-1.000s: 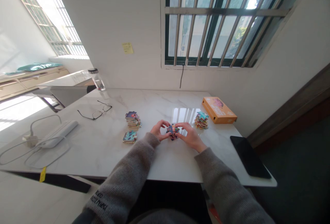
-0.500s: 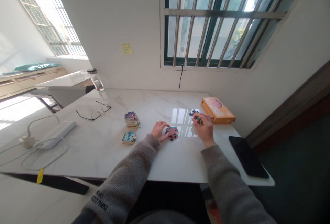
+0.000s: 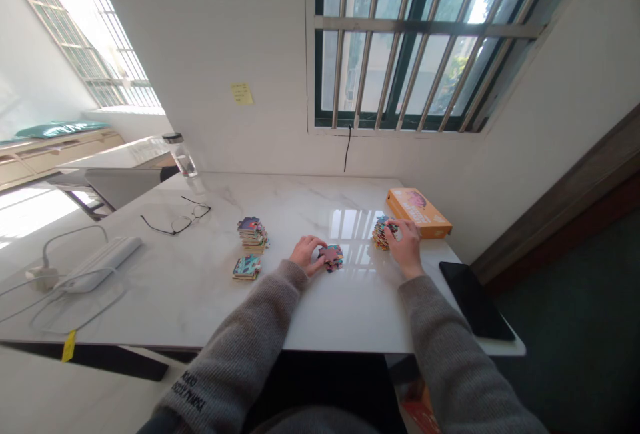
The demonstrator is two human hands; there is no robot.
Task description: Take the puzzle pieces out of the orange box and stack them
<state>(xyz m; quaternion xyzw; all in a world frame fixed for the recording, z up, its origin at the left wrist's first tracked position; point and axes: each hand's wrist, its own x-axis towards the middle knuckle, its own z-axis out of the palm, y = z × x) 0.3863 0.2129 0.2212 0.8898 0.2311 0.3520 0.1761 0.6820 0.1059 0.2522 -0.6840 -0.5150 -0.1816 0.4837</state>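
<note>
My left hand (image 3: 309, 255) rests on the white table with thumb and fingers around the left edge of a small pile of puzzle pieces (image 3: 332, 258). My right hand (image 3: 406, 245) is at the right side of a taller stack of puzzle pieces (image 3: 381, 233), its fingers bent near the top; a dark patterned bit shows at the fingertips, too small to tell whether it is held. Farther left stand a tall stack of pieces (image 3: 253, 235) with a purple one on top and a lower stack (image 3: 246, 267) with a light blue top.
An orange box (image 3: 421, 214) lies behind my right hand. A black phone (image 3: 475, 301) is at the right edge. Glasses (image 3: 181, 223), a bottle (image 3: 182, 155) and a white power strip (image 3: 101, 265) with cables are on the left.
My right hand has shifted slightly right and turned, uncovering the stack beside it; the striped piece it held is no longer seen in its fingers. My left hand stays by its pile.
</note>
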